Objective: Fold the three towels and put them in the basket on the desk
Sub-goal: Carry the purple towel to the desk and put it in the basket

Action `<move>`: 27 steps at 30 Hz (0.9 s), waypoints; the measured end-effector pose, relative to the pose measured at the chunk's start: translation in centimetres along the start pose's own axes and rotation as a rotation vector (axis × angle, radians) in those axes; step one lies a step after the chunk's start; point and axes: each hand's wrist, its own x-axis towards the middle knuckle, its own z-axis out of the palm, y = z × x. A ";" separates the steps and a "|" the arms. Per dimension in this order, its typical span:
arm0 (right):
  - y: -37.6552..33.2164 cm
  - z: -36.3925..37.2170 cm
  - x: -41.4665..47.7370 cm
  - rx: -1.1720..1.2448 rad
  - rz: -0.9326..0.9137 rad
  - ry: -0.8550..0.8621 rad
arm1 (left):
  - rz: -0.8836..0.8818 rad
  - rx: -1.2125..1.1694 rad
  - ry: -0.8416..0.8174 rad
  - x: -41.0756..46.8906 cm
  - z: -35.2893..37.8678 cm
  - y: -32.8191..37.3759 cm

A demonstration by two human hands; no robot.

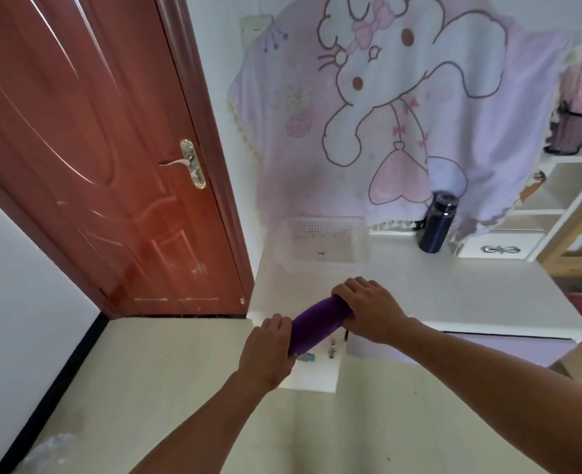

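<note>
Both hands hold one purple towel (317, 322), rolled into a tight tube, between them. The left hand (269, 347) has its fingers curled round the tube's near, lower end, knuckles up. The right hand (371, 308) is wrapped over the far, upper end, with its fingers bent down across the top of the roll. The towel slants up from left hand to right, above the near left corner of the white desk (471, 295); whether it touches the desk cannot be told. Beyond the right hand, farther back on the desk, stands a pale basket (324, 229). A dark bottle (437, 223) stands upright to the right of the basket, past the right hand and well apart from it.
</note>
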 end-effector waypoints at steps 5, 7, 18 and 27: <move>5.0 1.3 8.3 0.068 0.067 -0.064 | -0.026 -0.108 -0.022 8.9 0.9 -2.4; 7.3 2.2 12.0 0.111 0.078 -0.081 | -0.065 -0.150 -0.045 12.6 1.7 -3.0; 19.3 7.2 31.5 0.396 0.142 -0.250 | -0.421 -0.541 -0.107 31.7 5.1 -5.3; 19.8 15.2 40.5 0.305 0.097 -0.543 | -0.617 -0.508 -0.310 37.0 9.4 -7.8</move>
